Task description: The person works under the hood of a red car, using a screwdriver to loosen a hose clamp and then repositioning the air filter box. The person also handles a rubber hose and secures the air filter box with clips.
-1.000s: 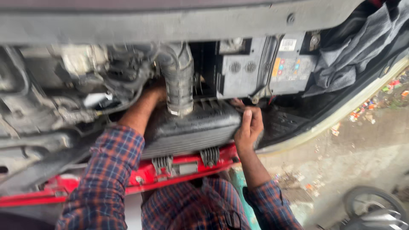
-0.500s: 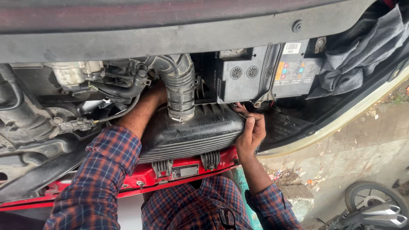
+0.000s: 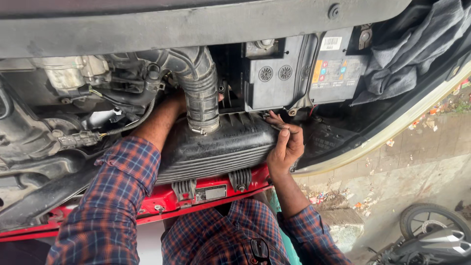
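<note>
From the head camera, the black ribbed air filter box [image 3: 216,147] sits at the front of the engine bay, just behind the red front panel [image 3: 216,192], with a corrugated intake hose [image 3: 201,93] clamped into its top. The right hand [image 3: 285,147] grips the box's right edge, thumb on top and fingers curled round the corner, closed on the plastic. The left hand [image 3: 177,104] reaches behind the hose at the box's back left; the hose hides most of it, so whether its fingers are apart or together cannot be told. Room is tight: the car battery [image 3: 294,71] stands just behind the box, wiring and engine parts [image 3: 73,113] crowd the left, and the raised bonnet [image 3: 196,22] spans the top. A grey cloth [image 3: 407,59] lies right of the battery. Beyond the car's edge lies littered pavement [image 3: 392,167], with a motorcycle wheel [image 3: 434,225] at the lower right.
</note>
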